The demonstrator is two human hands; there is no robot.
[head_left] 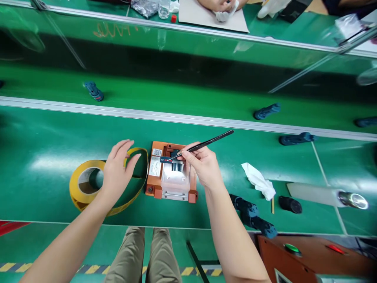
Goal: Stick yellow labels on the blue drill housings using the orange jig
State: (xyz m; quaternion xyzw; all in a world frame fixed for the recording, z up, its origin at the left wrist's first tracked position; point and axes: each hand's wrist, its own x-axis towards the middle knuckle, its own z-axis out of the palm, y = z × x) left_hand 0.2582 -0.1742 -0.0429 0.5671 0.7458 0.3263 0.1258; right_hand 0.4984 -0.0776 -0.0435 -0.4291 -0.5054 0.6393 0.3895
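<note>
Bare forearms (pixel 73 236) stretched across the bench (pixel 176 216). The right hand (pixel 206 163) was closed around black tweezers (pixel 210 141), slanting down leftward to a small dark strip (pixel 163 160) over the orange fixture (pixel 153 182); I couldn't tell whether their tips pinched it. The strip lay side to side, nearer that hand; the left hand (pixel 118 169), thumb and fingers apart, hovered by yellow tape (pixel 77 184).

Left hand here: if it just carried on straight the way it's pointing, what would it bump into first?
Probably the loose loop of yellow tape right beside the left hand, though depth is unclear and it might pass above. Farther along that line runs the metal rail.
</note>
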